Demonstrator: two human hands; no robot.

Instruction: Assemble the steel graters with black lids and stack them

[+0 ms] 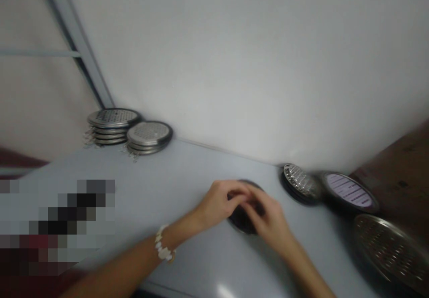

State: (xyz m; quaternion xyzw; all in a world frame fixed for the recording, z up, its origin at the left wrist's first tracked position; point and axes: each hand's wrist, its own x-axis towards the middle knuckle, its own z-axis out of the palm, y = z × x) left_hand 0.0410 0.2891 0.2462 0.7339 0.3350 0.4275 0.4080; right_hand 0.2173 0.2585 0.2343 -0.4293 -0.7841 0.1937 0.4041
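Observation:
My left hand [216, 205], with a pale beaded bracelet at its wrist, meets my right hand [271, 217] over the middle of the table. The fingertips of both hands are pinched together and touch each other. Anything between them is too small or blurred to make out. Directly beneath the fingers lies a dark round grater-like disc [241, 224], partly covered by my hands. To the right of my right hand, a small stack of round metal graters [300, 181] with raised holes leans on a dark rim.
Two stacks of round perforated metal discs, a taller stack [114, 118] and a lower stack [149, 133], stand at the back left by the wall [234, 65]. On the right are a grater with a purple label [348, 190] and a large grater [392, 249]. The grey table [187, 168] meets the wall.

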